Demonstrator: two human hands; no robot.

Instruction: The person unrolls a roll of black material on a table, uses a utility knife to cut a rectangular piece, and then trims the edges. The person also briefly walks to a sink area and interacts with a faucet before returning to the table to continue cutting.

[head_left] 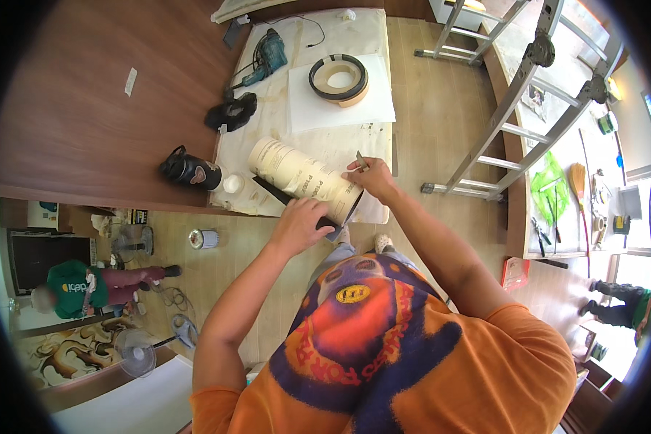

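A cream roll of printed-backed sheet (291, 168), likely sandpaper, lies diagonally on the covered worktop (235, 148), its loose dark face showing along the lower edge. My left hand (304, 217) grips that lower edge near the roll's right part, fingers curled. My right hand (371, 177) is at the roll's upper right end, fingers closed on a thin metal blade (361, 160) that points up.
A green drill (267, 54), tape rings (338, 79) on white paper, a dark cloth (231, 110) and a black bottle (189, 170) are on the worktop. An aluminium ladder (506, 130) stands right. Co-workers (76, 289) (626, 300) are at both sides; a fan (136, 351) is lower left.
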